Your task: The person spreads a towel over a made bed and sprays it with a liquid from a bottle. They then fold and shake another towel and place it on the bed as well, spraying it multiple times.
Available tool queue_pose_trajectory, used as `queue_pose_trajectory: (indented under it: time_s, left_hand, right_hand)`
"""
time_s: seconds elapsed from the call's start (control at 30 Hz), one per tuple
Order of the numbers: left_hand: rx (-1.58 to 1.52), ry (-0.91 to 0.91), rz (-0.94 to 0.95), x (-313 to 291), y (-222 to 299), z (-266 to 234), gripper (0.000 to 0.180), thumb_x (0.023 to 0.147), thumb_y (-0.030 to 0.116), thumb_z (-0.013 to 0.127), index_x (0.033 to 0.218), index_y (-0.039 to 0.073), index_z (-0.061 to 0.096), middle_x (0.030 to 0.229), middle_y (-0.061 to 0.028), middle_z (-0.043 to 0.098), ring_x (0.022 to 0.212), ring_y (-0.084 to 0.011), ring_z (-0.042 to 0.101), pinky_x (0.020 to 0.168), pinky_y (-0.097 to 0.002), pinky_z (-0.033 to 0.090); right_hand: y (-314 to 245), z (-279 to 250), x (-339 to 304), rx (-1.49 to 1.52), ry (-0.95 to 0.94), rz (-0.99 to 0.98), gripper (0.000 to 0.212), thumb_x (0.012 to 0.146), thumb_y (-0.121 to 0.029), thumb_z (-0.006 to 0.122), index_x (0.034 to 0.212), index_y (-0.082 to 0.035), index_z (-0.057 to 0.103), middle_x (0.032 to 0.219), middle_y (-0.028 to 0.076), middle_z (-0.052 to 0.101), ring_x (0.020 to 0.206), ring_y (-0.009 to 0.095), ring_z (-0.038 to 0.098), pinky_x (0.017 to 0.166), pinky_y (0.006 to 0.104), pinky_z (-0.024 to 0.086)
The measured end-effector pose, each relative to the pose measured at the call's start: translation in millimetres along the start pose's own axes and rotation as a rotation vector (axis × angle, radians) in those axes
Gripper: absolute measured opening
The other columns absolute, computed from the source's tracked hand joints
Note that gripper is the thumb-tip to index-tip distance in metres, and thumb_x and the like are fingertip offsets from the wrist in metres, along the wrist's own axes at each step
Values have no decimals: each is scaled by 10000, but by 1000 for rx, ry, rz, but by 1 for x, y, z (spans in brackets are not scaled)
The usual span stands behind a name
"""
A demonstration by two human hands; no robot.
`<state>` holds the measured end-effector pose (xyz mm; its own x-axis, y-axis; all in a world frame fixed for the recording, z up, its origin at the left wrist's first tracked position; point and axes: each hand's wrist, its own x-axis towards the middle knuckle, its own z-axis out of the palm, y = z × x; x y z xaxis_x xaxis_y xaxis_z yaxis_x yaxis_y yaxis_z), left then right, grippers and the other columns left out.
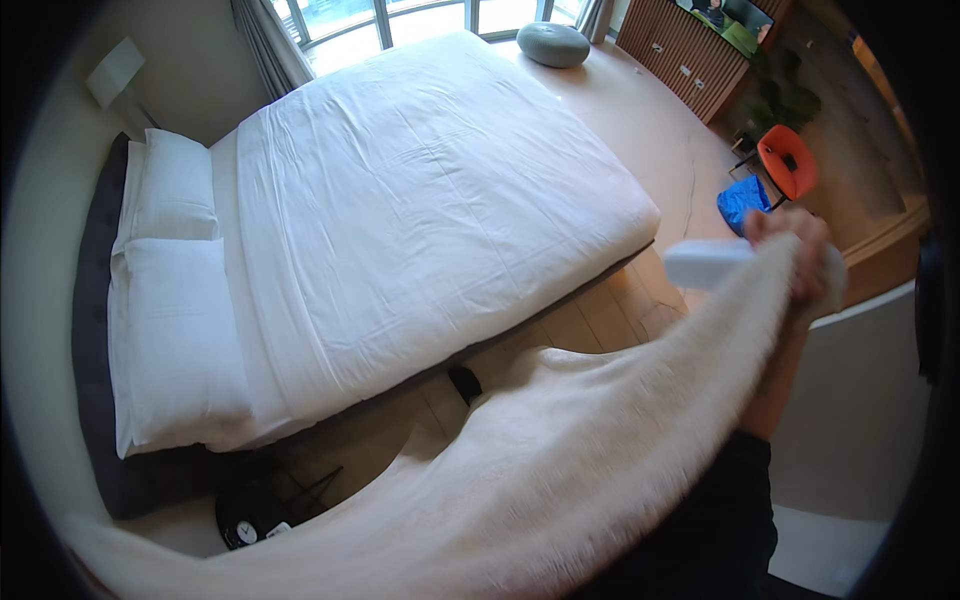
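Observation:
A cream, soft-napped blanket (pixel 560 480) stretches in the air from the lower left up to the right side of the view. At its upper right end my right hand (pixel 795 245) is closed round its edge, slightly smeared by motion. The other end runs off at the lower left, where my left hand does not show. Beyond the blanket lies a bed (pixel 430 220) with a smooth white cover. Two white pillows (pixel 185 340) lean at the dark headboard (pixel 92 330). A white, round-edged object (pixel 705 263) sits by my right hand, partly hidden; its kind is unclear.
A small black bedside table (pixel 250 500) carries a round clock (pixel 245 532). A dark shoe-like item (pixel 464 384) lies on the floor beside the bed. Farther off are a blue bag (pixel 742 203), an orange chair (pixel 787 165), a grey pouf (pixel 553 45) and a wall lamp (pixel 116 72).

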<state>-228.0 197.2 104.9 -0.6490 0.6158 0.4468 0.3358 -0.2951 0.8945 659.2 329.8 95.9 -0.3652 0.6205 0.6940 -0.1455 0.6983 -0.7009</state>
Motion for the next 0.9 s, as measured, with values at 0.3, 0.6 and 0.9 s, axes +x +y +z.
queue_pose_trajectory:
  time_s: [0.3,0.6,0.9]
  left_hand:
    - [-111,-519,-329,192,-79,325,559,901,382,436,1303,10,323,1302,-87,396,1192,-213,380,1002,-337,282]
    - [761,-547,-328,232,-328,531,402,854,407,524,1097,87,525,892,-35,575,746,-126,527,635,-262,448]
    - [958,-922,-633,50,-449,472,529,812,260,583,1261,43,405,1067,-144,575,899,-209,560,754,-323,451]
  right_hand:
    - [282,-65,187,-488,50,455,218,757,-199,586,935,-110,674,857,37,618,729,104,526,682,270,459]
    - [522,-46,192,-519,96,939,246,761,-72,540,987,-82,636,903,71,641,831,182,588,772,287,457]
    - [535,81,55,-195,274,1496,221,707,-126,540,904,-29,563,789,92,550,698,192,515,621,359,429]
